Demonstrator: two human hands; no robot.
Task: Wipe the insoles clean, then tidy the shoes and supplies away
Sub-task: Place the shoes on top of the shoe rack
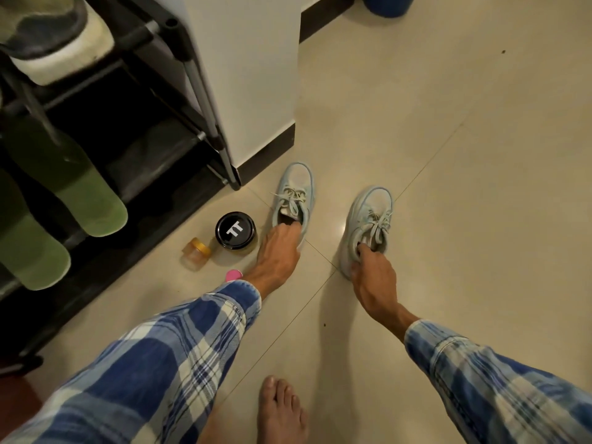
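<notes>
Two pale blue sneakers stand on the tiled floor, toes pointing away from me. My left hand [278, 251] reaches into the heel opening of the left sneaker [296, 190], its fingers hidden inside. My right hand [373, 277] grips the heel end of the right sneaker [370, 216], with the thumb inside the opening. A black-lidded jar [235, 233] and a small amber jar [197, 253] with a gold lid sit on the floor left of the shoes. Something pink [233, 275] peeks out behind my left wrist.
A black shoe rack [205, 123] stands at the left, with green insoles [93, 200] leaning on it and a grey-and-white shoe [54, 36] on top. A white cabinet [250, 75] rises behind the shoes. My bare foot [282, 411] is at the bottom.
</notes>
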